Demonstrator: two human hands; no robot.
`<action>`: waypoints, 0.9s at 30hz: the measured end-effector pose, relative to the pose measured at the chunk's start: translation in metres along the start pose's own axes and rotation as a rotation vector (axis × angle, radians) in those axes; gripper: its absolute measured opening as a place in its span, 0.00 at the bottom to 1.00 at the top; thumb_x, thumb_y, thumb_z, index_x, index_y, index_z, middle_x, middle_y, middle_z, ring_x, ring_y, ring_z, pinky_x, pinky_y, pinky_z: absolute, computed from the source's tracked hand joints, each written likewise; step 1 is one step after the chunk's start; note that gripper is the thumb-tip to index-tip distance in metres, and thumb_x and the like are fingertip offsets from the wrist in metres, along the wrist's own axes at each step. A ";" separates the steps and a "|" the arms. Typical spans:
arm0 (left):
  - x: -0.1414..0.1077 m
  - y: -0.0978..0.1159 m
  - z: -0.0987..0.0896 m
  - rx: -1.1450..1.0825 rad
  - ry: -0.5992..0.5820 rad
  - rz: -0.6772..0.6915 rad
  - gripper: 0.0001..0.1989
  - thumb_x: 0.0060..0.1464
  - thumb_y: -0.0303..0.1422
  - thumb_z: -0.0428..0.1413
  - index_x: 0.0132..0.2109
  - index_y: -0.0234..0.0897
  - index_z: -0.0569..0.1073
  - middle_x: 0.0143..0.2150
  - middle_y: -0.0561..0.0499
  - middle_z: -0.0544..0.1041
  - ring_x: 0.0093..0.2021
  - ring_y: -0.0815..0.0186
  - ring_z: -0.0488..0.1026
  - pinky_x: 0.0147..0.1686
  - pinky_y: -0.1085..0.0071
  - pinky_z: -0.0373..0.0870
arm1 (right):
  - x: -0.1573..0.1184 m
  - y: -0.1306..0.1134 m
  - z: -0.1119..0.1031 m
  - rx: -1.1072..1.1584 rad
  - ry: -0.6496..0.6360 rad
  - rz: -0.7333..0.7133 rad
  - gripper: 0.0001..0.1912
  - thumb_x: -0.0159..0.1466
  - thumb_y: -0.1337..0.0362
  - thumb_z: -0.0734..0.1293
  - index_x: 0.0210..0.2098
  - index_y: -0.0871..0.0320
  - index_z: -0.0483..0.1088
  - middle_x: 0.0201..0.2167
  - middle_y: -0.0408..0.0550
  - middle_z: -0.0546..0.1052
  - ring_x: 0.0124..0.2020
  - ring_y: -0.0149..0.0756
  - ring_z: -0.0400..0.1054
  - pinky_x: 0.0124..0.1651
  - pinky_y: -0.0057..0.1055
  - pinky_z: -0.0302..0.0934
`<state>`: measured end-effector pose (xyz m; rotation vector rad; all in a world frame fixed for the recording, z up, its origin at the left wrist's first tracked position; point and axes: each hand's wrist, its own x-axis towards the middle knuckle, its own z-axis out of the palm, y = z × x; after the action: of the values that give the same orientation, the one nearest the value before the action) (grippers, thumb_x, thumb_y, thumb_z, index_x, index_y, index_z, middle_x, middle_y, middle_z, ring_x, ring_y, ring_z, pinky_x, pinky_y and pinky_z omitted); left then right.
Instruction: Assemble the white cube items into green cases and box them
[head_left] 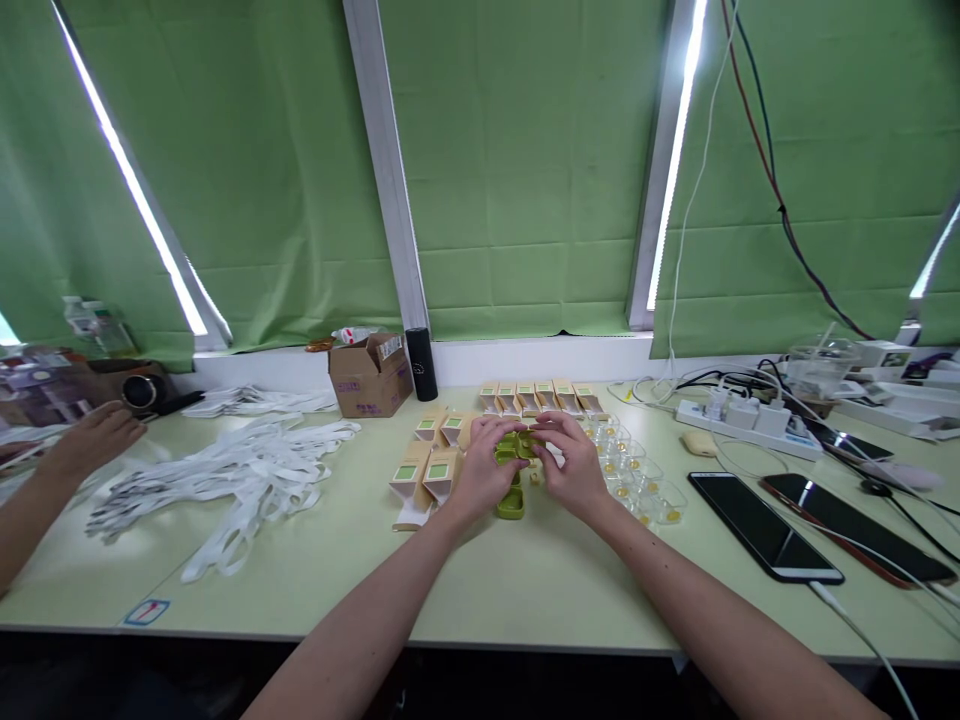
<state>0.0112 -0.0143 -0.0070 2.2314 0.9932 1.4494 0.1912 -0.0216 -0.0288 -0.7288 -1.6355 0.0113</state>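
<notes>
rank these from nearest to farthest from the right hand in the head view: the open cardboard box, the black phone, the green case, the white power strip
1. green case: touching the right hand, held between both hands at table centre.
2. black phone: flat on the table, to the right.
3. white power strip: further right and back, near the window.
4. open cardboard box: back left, by the sill.

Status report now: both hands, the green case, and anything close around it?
Left hand and right hand both on green case, fingers closed around its top. Tan boxes left, clear cups right, both close. Another person's hand far left.
</notes>
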 end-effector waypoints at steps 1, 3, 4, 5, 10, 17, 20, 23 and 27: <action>-0.001 0.001 0.000 0.014 -0.007 0.026 0.22 0.53 0.21 0.65 0.54 0.43 0.79 0.53 0.46 0.79 0.61 0.54 0.68 0.62 0.51 0.72 | 0.000 0.001 0.001 -0.003 0.001 -0.015 0.11 0.69 0.70 0.66 0.44 0.53 0.80 0.52 0.56 0.75 0.50 0.46 0.77 0.54 0.48 0.77; -0.003 0.001 0.001 0.043 -0.012 0.081 0.22 0.54 0.20 0.64 0.55 0.42 0.78 0.54 0.46 0.79 0.61 0.53 0.68 0.62 0.50 0.71 | -0.001 0.002 0.002 -0.016 -0.001 -0.045 0.12 0.69 0.71 0.65 0.43 0.53 0.80 0.51 0.56 0.75 0.49 0.45 0.77 0.52 0.47 0.78; -0.003 0.001 0.001 0.058 -0.010 0.109 0.23 0.54 0.20 0.64 0.55 0.42 0.78 0.54 0.46 0.79 0.61 0.53 0.67 0.62 0.50 0.71 | -0.002 0.002 0.003 -0.026 -0.005 -0.061 0.12 0.69 0.71 0.65 0.43 0.53 0.80 0.50 0.55 0.75 0.49 0.45 0.76 0.52 0.46 0.78; -0.004 0.001 0.001 0.074 -0.007 0.135 0.23 0.55 0.20 0.63 0.56 0.42 0.78 0.55 0.46 0.79 0.61 0.53 0.67 0.62 0.49 0.71 | -0.002 0.002 0.003 -0.036 -0.007 -0.077 0.12 0.69 0.71 0.65 0.43 0.53 0.80 0.50 0.55 0.75 0.49 0.45 0.76 0.51 0.45 0.78; -0.005 -0.001 0.002 0.139 0.010 0.233 0.24 0.55 0.19 0.61 0.57 0.42 0.77 0.55 0.46 0.78 0.60 0.52 0.66 0.62 0.48 0.72 | -0.003 0.002 0.003 -0.080 -0.012 -0.114 0.13 0.70 0.72 0.64 0.41 0.54 0.79 0.47 0.54 0.74 0.46 0.42 0.75 0.47 0.41 0.78; -0.006 -0.001 0.001 0.173 0.011 0.302 0.22 0.57 0.19 0.60 0.57 0.41 0.76 0.54 0.44 0.78 0.59 0.52 0.67 0.59 0.48 0.74 | -0.003 -0.001 -0.001 -0.327 -0.012 -0.094 0.11 0.67 0.73 0.66 0.36 0.54 0.79 0.44 0.53 0.74 0.46 0.44 0.69 0.40 0.38 0.70; -0.007 -0.001 0.001 0.181 0.016 0.305 0.23 0.57 0.19 0.59 0.57 0.41 0.77 0.54 0.44 0.78 0.59 0.52 0.67 0.59 0.48 0.74 | -0.001 -0.003 -0.002 -0.370 -0.007 -0.097 0.10 0.67 0.73 0.66 0.35 0.55 0.79 0.40 0.52 0.71 0.44 0.44 0.66 0.35 0.35 0.64; -0.006 -0.001 0.001 0.190 0.022 0.296 0.23 0.57 0.20 0.60 0.58 0.42 0.77 0.55 0.44 0.78 0.59 0.52 0.68 0.59 0.48 0.74 | 0.000 -0.005 -0.002 -0.384 -0.001 -0.109 0.11 0.68 0.73 0.66 0.33 0.54 0.78 0.37 0.51 0.68 0.42 0.43 0.64 0.34 0.35 0.61; -0.006 0.000 0.001 0.209 0.031 0.285 0.23 0.58 0.22 0.61 0.58 0.42 0.77 0.55 0.44 0.78 0.59 0.52 0.69 0.59 0.47 0.74 | 0.000 -0.007 -0.003 -0.382 0.000 -0.119 0.13 0.70 0.72 0.65 0.32 0.54 0.77 0.33 0.49 0.68 0.38 0.42 0.62 0.35 0.36 0.58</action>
<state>0.0107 -0.0185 -0.0111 2.5966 0.9012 1.5611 0.1909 -0.0280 -0.0252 -0.9166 -1.6978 -0.3957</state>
